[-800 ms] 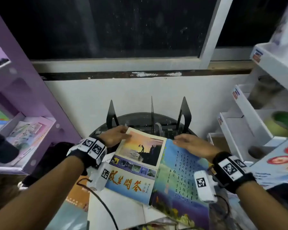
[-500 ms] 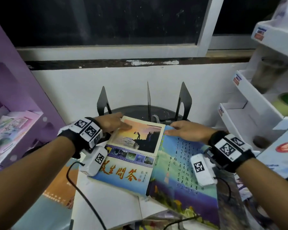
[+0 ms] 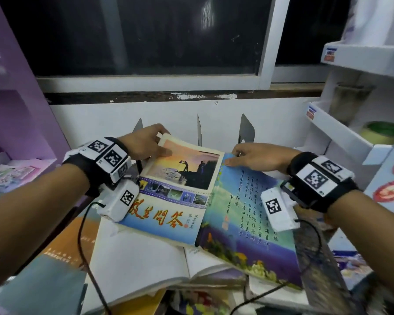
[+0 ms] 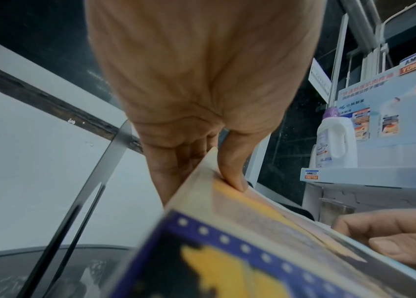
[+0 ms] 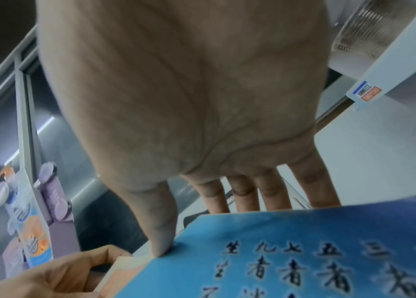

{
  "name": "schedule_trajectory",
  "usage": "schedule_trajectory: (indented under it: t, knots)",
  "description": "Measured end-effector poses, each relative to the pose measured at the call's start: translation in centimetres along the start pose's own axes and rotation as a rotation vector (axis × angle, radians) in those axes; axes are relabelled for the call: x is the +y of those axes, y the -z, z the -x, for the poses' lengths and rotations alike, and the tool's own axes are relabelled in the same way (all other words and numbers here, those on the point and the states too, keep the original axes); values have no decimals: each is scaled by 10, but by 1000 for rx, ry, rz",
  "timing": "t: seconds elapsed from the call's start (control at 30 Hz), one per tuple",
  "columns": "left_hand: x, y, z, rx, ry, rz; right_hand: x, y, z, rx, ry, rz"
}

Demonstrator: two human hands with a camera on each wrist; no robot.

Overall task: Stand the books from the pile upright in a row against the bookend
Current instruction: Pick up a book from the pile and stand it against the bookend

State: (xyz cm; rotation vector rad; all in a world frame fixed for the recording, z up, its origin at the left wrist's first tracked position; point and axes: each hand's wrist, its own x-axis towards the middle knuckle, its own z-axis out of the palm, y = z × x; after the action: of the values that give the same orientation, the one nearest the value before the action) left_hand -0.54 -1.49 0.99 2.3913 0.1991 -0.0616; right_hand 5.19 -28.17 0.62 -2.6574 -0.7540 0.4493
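Note:
A book with a sunset photo cover (image 3: 180, 185) lies tilted on the pile, its far edge raised. My left hand (image 3: 146, 142) pinches its far left corner, thumb (image 4: 232, 173) on the cover and fingers underneath. A blue book with columns of calligraphy (image 3: 248, 214) lies beside it on the right. My right hand (image 3: 255, 155) grips its far edge, thumb (image 5: 160, 238) on top and fingers (image 5: 273, 193) curled behind. The black metal bookend (image 3: 246, 130) with upright dividers stands just behind both books, against the white wall.
More books (image 3: 141, 264) lie flat under and in front of the two held ones. A purple shelf unit (image 3: 21, 110) stands at the left, a white display rack (image 3: 350, 137) with bottles at the right. A dark window (image 3: 146, 35) is above the sill.
Both hands have lifted the far edges of their books slightly; the left thumb now sits on the sunset cover. The head view has tilted and moved closer.

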Motion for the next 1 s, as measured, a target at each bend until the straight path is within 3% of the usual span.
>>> schedule_trajectory:
  t: [0.17,0.5,0.7,1.0]
  knots:
    - [15,12,21,85,-76,77,-8,6,17,65,18,-135]
    - [34,16,54,317,-282,338,-33,4,31,291,92,-175]
    - [40,28,70,421,-355,545,-54,11,37,481,149,-173]
    - [42,33,89,562,-625,782,-84,18,47,815,199,-76]
